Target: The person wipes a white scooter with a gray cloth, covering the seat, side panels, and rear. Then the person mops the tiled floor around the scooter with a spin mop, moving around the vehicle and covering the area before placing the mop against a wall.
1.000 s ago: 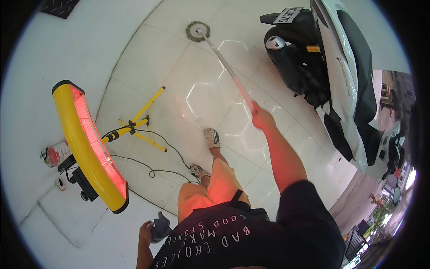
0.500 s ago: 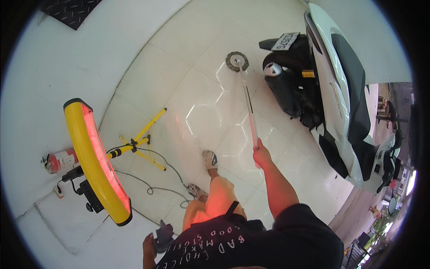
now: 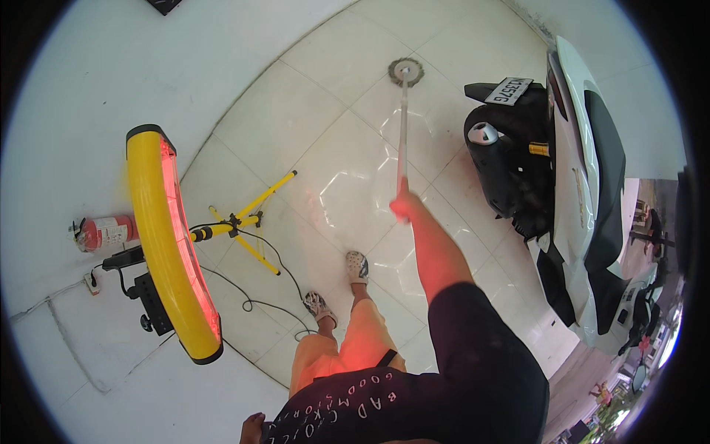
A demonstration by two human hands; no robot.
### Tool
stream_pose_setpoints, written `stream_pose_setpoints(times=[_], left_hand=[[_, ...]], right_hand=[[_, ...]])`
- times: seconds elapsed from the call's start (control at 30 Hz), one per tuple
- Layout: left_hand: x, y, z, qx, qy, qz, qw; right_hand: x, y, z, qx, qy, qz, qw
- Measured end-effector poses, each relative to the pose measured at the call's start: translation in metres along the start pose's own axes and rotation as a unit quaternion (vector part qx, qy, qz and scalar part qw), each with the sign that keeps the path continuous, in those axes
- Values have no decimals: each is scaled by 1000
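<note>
My right hand (image 3: pixel 403 204) is wrapped round the upper end of a mop's pale handle (image 3: pixel 403 137), arm stretched forward. The round mop head (image 3: pixel 406 72), with a grey fringe and a pale centre disc, lies on the tiled floor ahead. Low at the left edge of my body, only a part of my left hand (image 3: pixel 252 427) shows beside my dark shirt. Its fingers are mostly hidden, and whether it holds anything is not visible.
A lit yellow heat lamp (image 3: pixel 171 244) on a yellow tripod (image 3: pixel 237 222) stands left, its black cable (image 3: pixel 255 302) looping near my feet. Behind it is a red fire extinguisher (image 3: pixel 106 233) by the white wall. A white and black scooter (image 3: pixel 573 192) stands right.
The mop head has moved farther forward across the floor, and my right hand has moved forward and left with it. The grey cloth-like thing at my left hand is no longer visible.
</note>
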State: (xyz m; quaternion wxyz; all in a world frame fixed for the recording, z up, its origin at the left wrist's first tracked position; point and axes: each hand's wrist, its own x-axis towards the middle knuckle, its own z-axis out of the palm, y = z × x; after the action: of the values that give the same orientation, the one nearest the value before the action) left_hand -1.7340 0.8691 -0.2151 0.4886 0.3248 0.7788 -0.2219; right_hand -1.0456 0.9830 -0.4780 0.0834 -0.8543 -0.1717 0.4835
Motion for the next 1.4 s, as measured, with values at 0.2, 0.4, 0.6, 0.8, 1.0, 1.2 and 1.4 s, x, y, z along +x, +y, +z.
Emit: stream_pose_setpoints(times=[0.2, 0.4, 0.6, 0.8, 1.0, 1.2, 1.4], left_hand=[[35, 2, 2, -76, -11, 8, 997], [43, -13, 13, -118, -7, -14, 993], [43, -22, 13, -84, -2, -7, 996], [55, -9, 10, -61, -21, 4, 998], [40, 20, 10, -44, -21, -29, 998], [28, 12, 10, -84, 40, 29, 995], [17, -54, -8, 90, 12, 36, 995]], right_hand=[[-206, 117, 102, -59, -79, 57, 993], [-195, 93, 76, 40, -86, 49, 994], [-172, 56, 44, 141, -73, 9, 987], [-257, 111, 57, 62, -14, 62, 996], [-220, 147, 55, -55, 24, 94, 994], [8, 46, -41, 65, 65, 65, 994], [85, 39, -68, 165, 62, 10, 984]])
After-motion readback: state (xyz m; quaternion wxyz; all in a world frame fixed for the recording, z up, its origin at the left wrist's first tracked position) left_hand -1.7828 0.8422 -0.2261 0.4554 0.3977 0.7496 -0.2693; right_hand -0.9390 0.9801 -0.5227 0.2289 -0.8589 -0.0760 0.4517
